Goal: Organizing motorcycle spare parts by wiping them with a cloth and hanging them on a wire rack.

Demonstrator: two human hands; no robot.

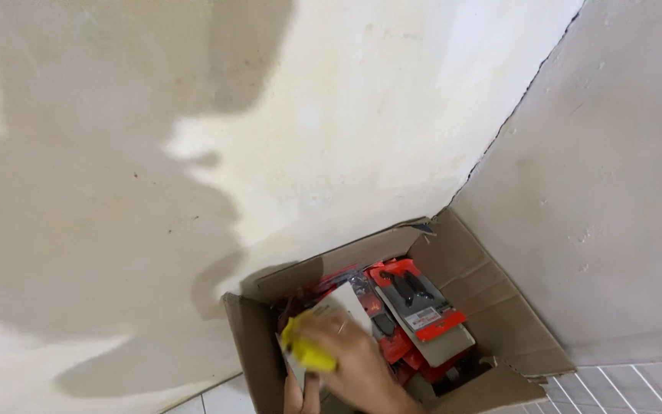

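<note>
The hand (pixel 350 360), at the bottom edge, reaches into the box (pixel 492 307). Which hand it is I cannot tell. Its fingers (pixel 323 333) are clamped on a flat grey card (pixel 342 303) with a yellow piece (pixel 304 349), just above the stack. Best lifted straight up by the edge, clear of the flaps. The packs (pixel 415 303) are glossy red blister cards; the box is matte cardboard in the corner of the rough plaster wall (pixel 331 115).

- Cream plaster wall (pixel 362 100) ahead of me, blotchy, with broad soft shadows over its left half.
- Grey wall (pixel 614 192) at right; a dark crack runs down the corner (pixel 515 115).
- White floor tiles (pixel 637 387) near right.
</note>
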